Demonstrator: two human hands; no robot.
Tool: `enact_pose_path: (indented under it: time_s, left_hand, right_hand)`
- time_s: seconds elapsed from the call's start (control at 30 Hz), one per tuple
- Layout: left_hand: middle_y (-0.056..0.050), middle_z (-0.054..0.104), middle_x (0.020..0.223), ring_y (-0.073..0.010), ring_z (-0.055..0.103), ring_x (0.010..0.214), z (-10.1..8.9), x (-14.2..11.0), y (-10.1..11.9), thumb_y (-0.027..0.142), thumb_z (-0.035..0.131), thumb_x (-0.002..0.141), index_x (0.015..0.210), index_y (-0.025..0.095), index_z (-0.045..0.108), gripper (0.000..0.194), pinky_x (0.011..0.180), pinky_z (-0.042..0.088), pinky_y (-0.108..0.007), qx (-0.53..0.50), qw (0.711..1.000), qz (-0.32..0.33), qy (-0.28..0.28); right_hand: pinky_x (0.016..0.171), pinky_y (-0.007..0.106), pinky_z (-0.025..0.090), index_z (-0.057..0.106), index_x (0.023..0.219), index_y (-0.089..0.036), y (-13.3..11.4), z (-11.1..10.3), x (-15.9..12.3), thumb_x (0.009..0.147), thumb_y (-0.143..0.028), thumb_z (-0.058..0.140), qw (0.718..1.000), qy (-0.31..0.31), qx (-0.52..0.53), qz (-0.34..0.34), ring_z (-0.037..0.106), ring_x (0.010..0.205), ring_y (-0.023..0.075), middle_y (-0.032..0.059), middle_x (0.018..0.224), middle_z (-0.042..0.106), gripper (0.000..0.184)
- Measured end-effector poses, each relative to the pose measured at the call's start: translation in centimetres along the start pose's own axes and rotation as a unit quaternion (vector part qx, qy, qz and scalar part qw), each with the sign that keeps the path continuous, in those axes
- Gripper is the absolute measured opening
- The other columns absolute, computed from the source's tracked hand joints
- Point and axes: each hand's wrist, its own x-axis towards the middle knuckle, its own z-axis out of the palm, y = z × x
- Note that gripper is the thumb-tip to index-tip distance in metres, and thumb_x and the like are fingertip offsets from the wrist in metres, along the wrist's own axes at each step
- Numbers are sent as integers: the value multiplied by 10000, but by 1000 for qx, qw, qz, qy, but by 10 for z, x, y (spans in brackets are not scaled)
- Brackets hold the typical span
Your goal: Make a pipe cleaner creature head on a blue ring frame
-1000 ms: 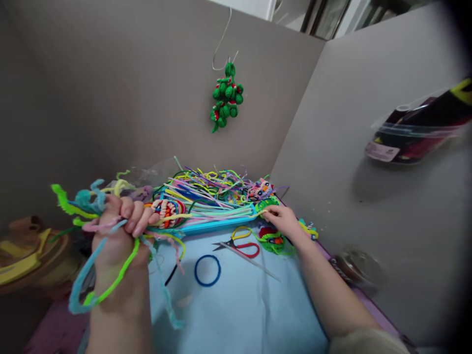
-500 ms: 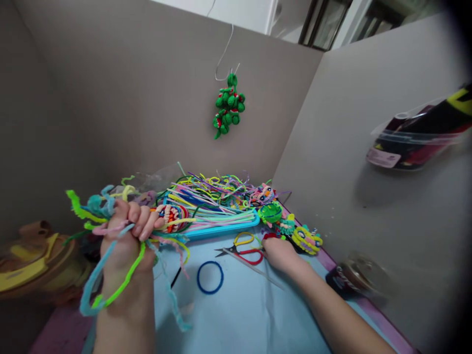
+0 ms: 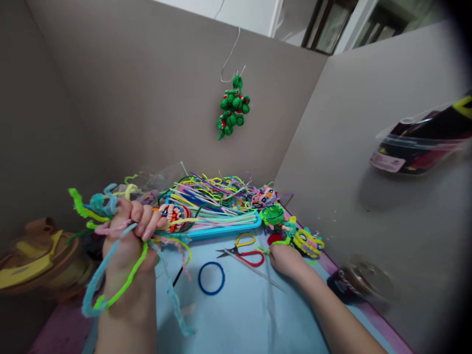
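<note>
A bundle of fuzzy pipe cleaners (image 3: 95, 297) in light blue, bright green, pink and yellow is gripped in my left hand (image 3: 129, 236), its ends hanging over the wrist and down toward the table. On the right, my right hand (image 3: 289, 259) is closed low over the table, fingers mostly hidden. A light green pipe cleaner (image 3: 282, 241) shows at its upper edge and fingertips, and seems to be held there. Just left of it lie scissors (image 3: 239, 253) with one yellow and one red handle, a thin pale stick crossing them. A dark blue ring (image 3: 211, 278) rests between my hands.
A blue tray (image 3: 224, 228) full of pipe cleaners stands behind, with a tangled heap beyond. Finished pipe-cleaner pieces (image 3: 309, 243) sit along the right edge near a lidded jar (image 3: 344, 285). A brown-yellow container (image 3: 37, 260) is at left. A green cluster (image 3: 234, 108) hangs on the wall.
My right hand has shifted slightly right and down, away from the scissors, with light green pipe cleaner now showing at it. My left hand keeps its grip. The whole view has tilted a little.
</note>
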Motion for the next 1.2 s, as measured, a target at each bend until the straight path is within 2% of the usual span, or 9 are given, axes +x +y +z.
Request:
enact_pose_path:
  time_s: [0.13, 0.27, 0.37, 0.47, 0.57, 0.7, 0.93, 1.07, 1.2]
  left_hand:
    - [68, 278, 346, -37, 227, 302, -1, 1, 2, 316, 485, 845, 468, 169, 334, 431, 406, 378, -184, 1, 1000, 4, -2]
    - [66, 272, 343, -40, 210, 299, 0, 2, 1, 308, 454, 854, 470, 164, 327, 429, 400, 364, -189, 12, 1000, 6, -4]
    - [71, 253, 350, -38, 197, 299, 2, 3, -3, 320, 468, 843, 479, 164, 323, 421, 394, 349, -182, 3, 1000, -5, -8]
    - [74, 247, 354, -37, 201, 304, 2, 3, -5, 332, 493, 828, 485, 166, 316, 420, 405, 356, -182, 1, 1000, -13, -13]
    - [76, 251, 357, -39, 188, 312, -3, 2, 0, 339, 502, 826, 496, 167, 306, 421, 408, 354, -179, -2, 1000, -10, -9]
    - [77, 251, 359, -40, 177, 318, -10, 3, 10, 341, 506, 827, 501, 167, 278, 433, 408, 351, -172, -13, 1000, 6, 15]
    - [80, 255, 360, -38, 209, 303, -5, 7, -3, 382, 513, 826, 502, 171, 313, 435, 401, 354, -180, 11, 1000, -12, -6]
    - [82, 274, 357, -36, 239, 301, 1, 5, -14, 364, 545, 811, 504, 167, 348, 415, 395, 348, -185, 35, 999, -13, -20]
    - [87, 279, 359, -32, 240, 304, 2, 3, -15, 320, 537, 822, 510, 164, 361, 391, 405, 357, -185, 40, 999, 4, -16]
  right_hand:
    - [568, 274, 370, 637, 821, -158, 10, -18, -15, 779, -225, 452, 999, 28, 18, 3, 638, 764, 253, 144, 845, 677, 201]
    - [517, 248, 288, 587, 816, -194, 16, -72, -39, 797, -266, 437, 989, 133, 48, 43, 606, 652, 194, 82, 744, 667, 168]
    - [520, 242, 282, 570, 818, -214, -5, -114, -43, 822, -313, 431, 979, 195, 51, 10, 598, 642, 176, 55, 732, 659, 171]
    - [538, 243, 305, 568, 876, -207, -48, -137, -16, 834, -306, 431, 969, 245, 26, -33, 619, 709, 194, 69, 789, 670, 174]
    - [585, 241, 358, 557, 1003, -183, -90, -135, 30, 847, -269, 427, 961, 252, 34, -105, 629, 781, 207, 93, 871, 677, 221]
    - [592, 241, 414, 581, 1022, -141, -110, -119, 79, 760, -353, 585, 955, 138, 122, -232, 632, 728, 203, 89, 820, 684, 337]
    - [881, 250, 404, 634, 992, -145, -124, -127, 127, 830, -105, 429, 885, 314, 237, -251, 574, 961, 154, 73, 1024, 656, 264]
    - [897, 293, 396, 582, 1123, -188, -152, -135, 149, 833, -79, 403, 891, 322, 129, -291, 483, 1071, 180, 74, 1193, 567, 358]
    - [859, 345, 405, 664, 980, -170, -159, -149, 166, 837, -178, 447, 923, 302, 51, -234, 428, 1105, 246, 131, 1257, 493, 260]
